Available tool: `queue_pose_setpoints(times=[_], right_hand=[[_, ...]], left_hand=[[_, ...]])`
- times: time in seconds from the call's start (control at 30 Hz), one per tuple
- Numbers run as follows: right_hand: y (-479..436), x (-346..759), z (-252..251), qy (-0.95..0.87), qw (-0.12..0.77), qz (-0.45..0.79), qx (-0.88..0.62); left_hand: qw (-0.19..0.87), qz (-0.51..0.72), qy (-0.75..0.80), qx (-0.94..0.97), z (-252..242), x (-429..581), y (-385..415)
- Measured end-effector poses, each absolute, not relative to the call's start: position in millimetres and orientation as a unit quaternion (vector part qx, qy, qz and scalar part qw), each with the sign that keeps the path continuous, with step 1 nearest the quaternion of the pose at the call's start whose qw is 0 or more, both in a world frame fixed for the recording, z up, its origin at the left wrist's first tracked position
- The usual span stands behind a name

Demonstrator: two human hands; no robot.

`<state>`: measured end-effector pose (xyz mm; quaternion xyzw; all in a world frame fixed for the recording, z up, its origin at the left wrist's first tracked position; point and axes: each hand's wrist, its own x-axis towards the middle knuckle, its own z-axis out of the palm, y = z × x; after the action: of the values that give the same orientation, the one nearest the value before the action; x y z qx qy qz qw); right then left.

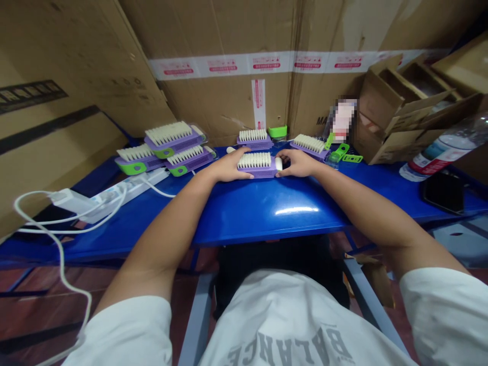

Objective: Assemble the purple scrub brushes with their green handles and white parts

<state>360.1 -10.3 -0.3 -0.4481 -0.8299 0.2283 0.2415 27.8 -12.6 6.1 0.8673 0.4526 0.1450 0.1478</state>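
Note:
Between my two hands is a purple scrub brush (254,166), its off-white bristles facing up, just over the blue table. My left hand (231,165) is wrapped round its left end. At the other end, my right hand (295,163) pinches the brush near a white end piece (278,163). Behind it lies a second purple brush (254,138) beside a bright green end cap (278,132). Another brush (309,144) sits past my right hand, with loose green parts (338,152) next to it. Several brushes with green ends (170,136) are piled to the left.
A white power strip (124,195) with plugs and cables lies on the left of the blue table (267,213). To the right are opened cardboard boxes (400,101), a water bottle (438,152) and a black phone (444,193). Large cardboard (229,30) walls the back.

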Motion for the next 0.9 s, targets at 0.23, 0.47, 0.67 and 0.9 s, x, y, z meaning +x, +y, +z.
queue_pose_setpoints(times=[0.23, 0.47, 0.67, 0.9], right_hand=[[-9.1, 360.6, -2.0, -0.833, 0.236, 0.225, -0.447], [-9.1, 360.6, -2.2, -0.834, 0.238, 0.223, -0.446], [-10.9, 359.4, -0.5, -0.829, 0.239, 0.226, -0.452], [-11.3, 359.1, 0.5, -0.828, 0.237, 0.224, -0.456]], left_hand=[[0.147, 0.140, 0.459, 0.865, 6.4, 28.1, -13.1], [0.145, 0.144, 0.454, 0.867, 5.5, 28.3, -11.3], [0.146, 0.147, 0.452, 0.867, 6.0, 28.0, -11.6], [0.145, 0.146, 0.454, 0.867, 6.4, 28.1, -13.0]])
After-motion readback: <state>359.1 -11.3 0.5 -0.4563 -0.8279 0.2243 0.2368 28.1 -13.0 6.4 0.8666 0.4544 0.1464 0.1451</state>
